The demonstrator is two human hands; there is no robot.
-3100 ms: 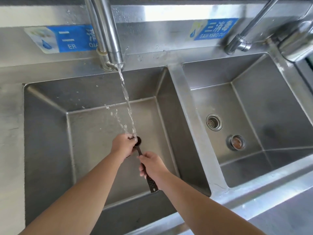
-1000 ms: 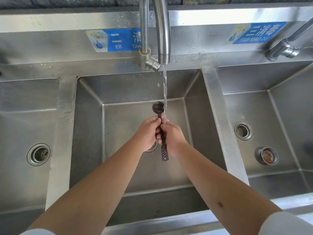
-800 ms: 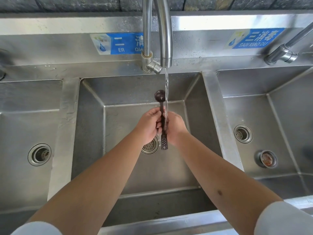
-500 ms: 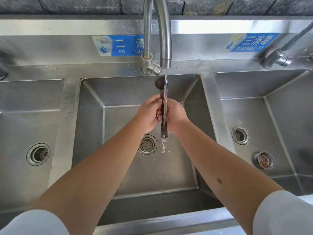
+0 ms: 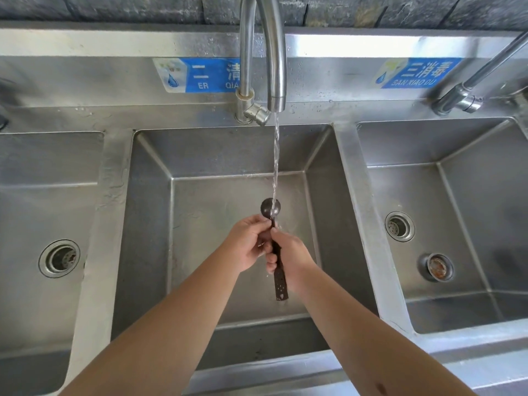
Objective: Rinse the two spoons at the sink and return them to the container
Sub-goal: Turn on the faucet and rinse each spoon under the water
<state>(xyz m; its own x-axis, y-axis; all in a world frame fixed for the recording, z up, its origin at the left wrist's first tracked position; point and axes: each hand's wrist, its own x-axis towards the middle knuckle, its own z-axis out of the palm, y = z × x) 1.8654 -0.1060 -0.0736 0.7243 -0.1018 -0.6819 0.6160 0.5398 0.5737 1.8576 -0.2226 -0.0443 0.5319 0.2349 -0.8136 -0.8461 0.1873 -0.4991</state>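
From the head view, your left hand (image 5: 248, 245) and right hand (image 5: 288, 254) are both closed around the handle of one dark spoon (image 5: 275, 247) over the middle basin of the steel sink (image 5: 148, 224). Its round bowl juts out beyond your fingers, right under the thin stream of water (image 5: 275, 155) from the curved chrome faucet (image 5: 264, 52). The flat, speckled handle end pokes out below your right hand. The basin walls are brushed, dull metal.

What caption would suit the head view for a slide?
Both hands, left and right, hold a dark spoon under the running tap over the middle sink basin.
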